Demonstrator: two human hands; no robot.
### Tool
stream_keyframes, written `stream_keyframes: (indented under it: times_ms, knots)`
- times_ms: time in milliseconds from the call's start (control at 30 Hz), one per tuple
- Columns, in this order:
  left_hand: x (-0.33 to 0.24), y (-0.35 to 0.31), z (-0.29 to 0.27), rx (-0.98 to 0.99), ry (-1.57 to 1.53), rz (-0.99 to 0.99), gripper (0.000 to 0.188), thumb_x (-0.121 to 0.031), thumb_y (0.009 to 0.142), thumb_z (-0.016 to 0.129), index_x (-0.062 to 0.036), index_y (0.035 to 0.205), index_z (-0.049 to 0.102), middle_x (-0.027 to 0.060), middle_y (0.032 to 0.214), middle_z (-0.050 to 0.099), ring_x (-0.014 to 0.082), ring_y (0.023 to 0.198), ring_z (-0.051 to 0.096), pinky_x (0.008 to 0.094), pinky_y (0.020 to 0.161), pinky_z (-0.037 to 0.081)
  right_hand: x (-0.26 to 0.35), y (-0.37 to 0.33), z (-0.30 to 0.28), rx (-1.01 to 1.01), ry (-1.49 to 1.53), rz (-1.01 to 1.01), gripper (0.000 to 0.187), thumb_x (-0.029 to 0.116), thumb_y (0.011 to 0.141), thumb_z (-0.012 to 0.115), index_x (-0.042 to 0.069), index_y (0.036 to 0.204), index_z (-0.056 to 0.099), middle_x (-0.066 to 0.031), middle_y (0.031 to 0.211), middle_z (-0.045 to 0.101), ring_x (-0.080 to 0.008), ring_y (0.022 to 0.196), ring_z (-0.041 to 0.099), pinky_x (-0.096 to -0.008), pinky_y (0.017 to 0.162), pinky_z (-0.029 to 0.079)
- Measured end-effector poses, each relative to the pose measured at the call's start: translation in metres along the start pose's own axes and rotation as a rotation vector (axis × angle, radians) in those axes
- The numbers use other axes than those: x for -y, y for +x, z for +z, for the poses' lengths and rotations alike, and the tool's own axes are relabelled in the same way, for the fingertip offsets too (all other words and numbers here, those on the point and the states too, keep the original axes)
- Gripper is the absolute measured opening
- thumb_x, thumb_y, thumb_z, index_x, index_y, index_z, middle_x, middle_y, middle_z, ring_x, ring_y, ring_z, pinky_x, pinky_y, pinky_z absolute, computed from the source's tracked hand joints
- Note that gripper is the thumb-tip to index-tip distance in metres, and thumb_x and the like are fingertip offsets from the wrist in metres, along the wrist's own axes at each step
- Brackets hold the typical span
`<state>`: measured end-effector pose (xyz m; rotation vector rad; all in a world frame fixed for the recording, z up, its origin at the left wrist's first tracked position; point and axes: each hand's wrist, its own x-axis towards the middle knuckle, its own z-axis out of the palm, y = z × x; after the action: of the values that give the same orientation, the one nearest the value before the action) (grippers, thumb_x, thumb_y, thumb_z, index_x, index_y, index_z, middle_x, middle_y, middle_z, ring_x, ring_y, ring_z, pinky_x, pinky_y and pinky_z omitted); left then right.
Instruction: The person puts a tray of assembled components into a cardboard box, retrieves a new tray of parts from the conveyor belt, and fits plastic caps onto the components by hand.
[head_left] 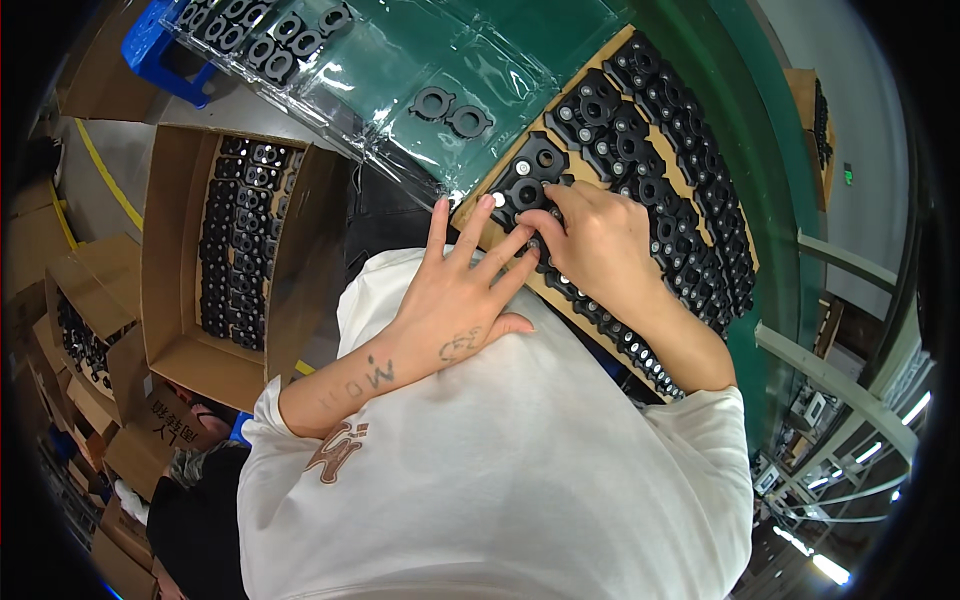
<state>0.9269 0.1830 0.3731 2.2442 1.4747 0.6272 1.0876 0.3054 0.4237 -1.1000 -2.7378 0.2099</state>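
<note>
Black plastic ring-shaped parts (690,165) lie in rows on a cardboard sheet (662,150), several with small silvery discs in them. At the sheet's near left corner is a black part (527,188) with round openings and a shiny disc (523,168). My right hand (600,240) is over this part's right side, its thumb and fingers drawn together in a pinch; whatever is between them is hidden. Beside it, my left hand (458,285) is spread flat, fingertips at the part's near edge and close to my right thumb. Nothing shows in its grasp.
Two loose black rings (450,110) lie on the green tabletop (520,40) under clear film, with more rings (285,45) farther left. An open cardboard box (175,250) of similar parts stands left, near a blue stool (165,60). Another person (200,520) is at lower left.
</note>
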Motion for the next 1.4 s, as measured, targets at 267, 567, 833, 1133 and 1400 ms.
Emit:
stream_keyframes:
  times_ms: [267, 567, 833, 1133, 1400]
  knots:
    - [0.004, -0.002, -0.001, 0.004, 0.004, 0.005, 0.07, -0.061, 0.09, 0.06, -0.0083, 0.137, 0.058, 0.0083, 0.153, 0.046, 0.0444, 0.15, 0.024, 0.0727, 0.119, 0.012, 0.002, 0.001, 0.01, 0.002, -0.072, 0.047, 0.032, 0.029, 0.079, 0.08, 0.008, 0.061, 0.066, -0.0039, 0.053, 0.056, -0.023, 0.042, 0.051, -0.0323, 0.043, 0.043]
    - [-0.01, 0.001, -0.008, -0.011, 0.018, 0.037, 0.068, -0.06, 0.092, 0.058, -0.0076, 0.135, 0.06, 0.0081, 0.154, 0.045, 0.0444, 0.151, 0.024, 0.0725, 0.119, 0.012, -0.008, 0.063, -0.01, -0.096, 0.084, -0.156, 0.023, 0.028, 0.081, 0.079, 0.006, 0.078, 0.073, -0.0043, 0.082, 0.066, -0.0216, 0.071, 0.063, -0.0322, 0.064, 0.051]
    - [-0.021, 0.0, -0.012, 0.107, -0.026, 0.162, 0.066, -0.059, 0.095, 0.053, -0.0101, 0.139, 0.057, 0.0016, 0.158, 0.043, 0.0349, 0.154, 0.022, 0.0703, 0.121, 0.008, -0.011, 0.101, 0.028, 0.061, -0.052, -0.208, 0.012, 0.018, 0.083, 0.076, 0.007, 0.085, 0.074, -0.003, 0.092, 0.063, -0.0224, 0.086, 0.063, -0.0341, 0.077, 0.052]
    - [-0.017, 0.001, 0.004, 0.125, -0.048, 0.181, 0.065, -0.059, 0.095, 0.053, -0.0085, 0.135, 0.06, 0.0026, 0.154, 0.048, 0.0299, 0.154, 0.025, 0.0695, 0.122, 0.006, -0.015, 0.008, -0.053, 0.109, 0.471, 0.076, 0.023, 0.006, 0.077, 0.082, 0.002, 0.096, 0.069, -0.0051, 0.1, 0.066, -0.0218, 0.081, 0.061, -0.0318, 0.072, 0.051]
    - [-0.023, 0.006, 0.013, 0.119, -0.052, 0.158, 0.066, -0.06, 0.095, 0.054, -0.007, 0.134, 0.061, 0.0038, 0.151, 0.051, 0.031, 0.153, 0.028, 0.0698, 0.121, 0.006, -0.029, -0.047, -0.02, 0.135, 0.301, -0.069, 0.037, 0.006, 0.076, 0.078, 0.0, 0.111, 0.067, -0.0124, 0.103, 0.064, -0.0292, 0.076, 0.064, -0.0373, 0.074, 0.054]
